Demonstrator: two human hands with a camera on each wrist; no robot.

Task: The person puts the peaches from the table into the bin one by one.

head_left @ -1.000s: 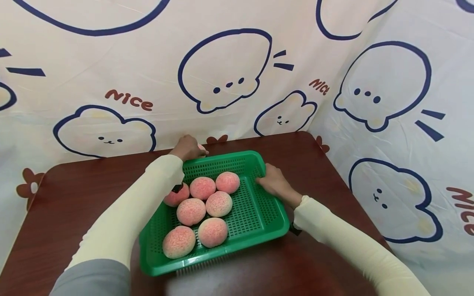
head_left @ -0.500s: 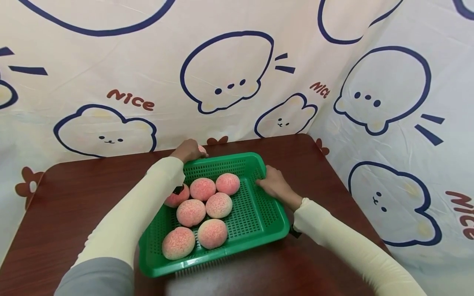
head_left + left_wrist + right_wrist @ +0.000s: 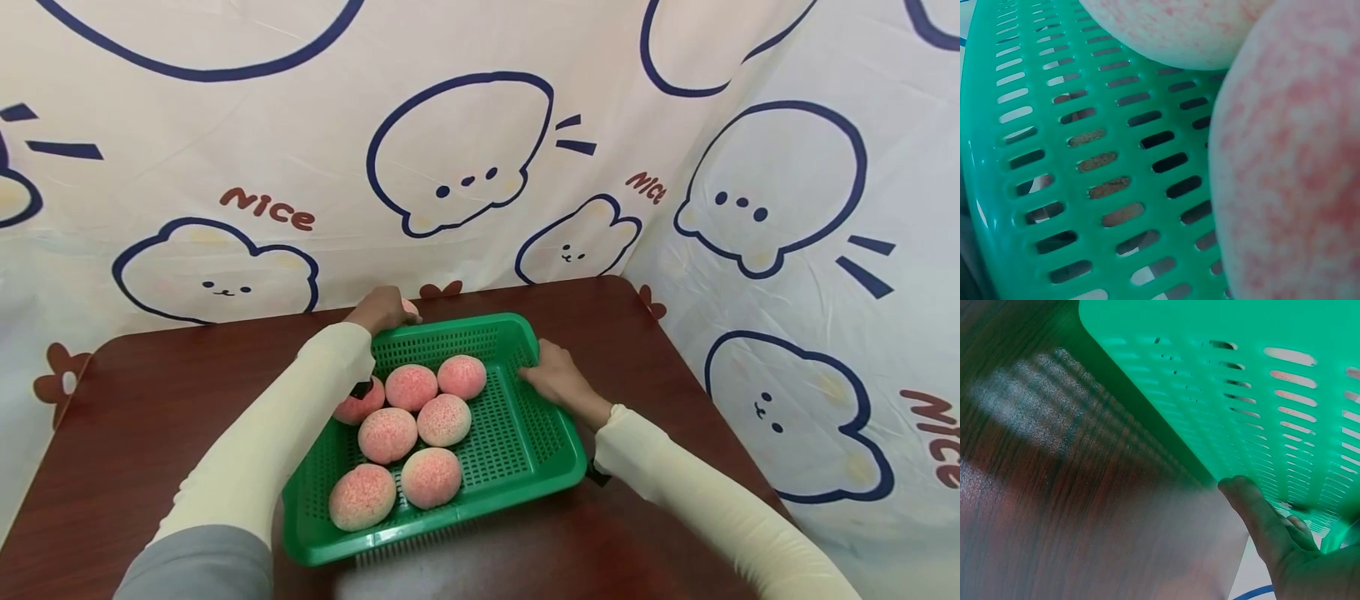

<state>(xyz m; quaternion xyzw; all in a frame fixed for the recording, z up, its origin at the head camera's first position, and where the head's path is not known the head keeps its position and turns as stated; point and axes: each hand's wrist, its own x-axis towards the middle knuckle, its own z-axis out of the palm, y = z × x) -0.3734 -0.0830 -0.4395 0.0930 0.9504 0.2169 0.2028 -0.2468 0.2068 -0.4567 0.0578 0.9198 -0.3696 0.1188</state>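
Observation:
My right hand [image 3: 561,379] grips the right wall of a green slotted plastic basket [image 3: 504,492], the thumb inside the rim. In the right wrist view its fingers [image 3: 1250,506] lie along the outside of the basket wall [image 3: 1166,400]. My left hand [image 3: 380,308] is just beyond the far rim and holds a pink peach [image 3: 409,307], mostly hidden by the hand. Several pink and cream peaches [image 3: 387,435] lie in the left and middle of the basket. One more peach [image 3: 358,408] there is partly covered by my left sleeve. Two peaches [image 3: 1297,169] fill the right of the left wrist view.
A dark brown wooden table [image 3: 180,400] lies under the basket, its far edge close to my left hand. White cloth [image 3: 450,167] with bear drawings hangs behind the table and on the right. In the right wrist view, slot-patterned light falls on the tabletop [image 3: 1104,506].

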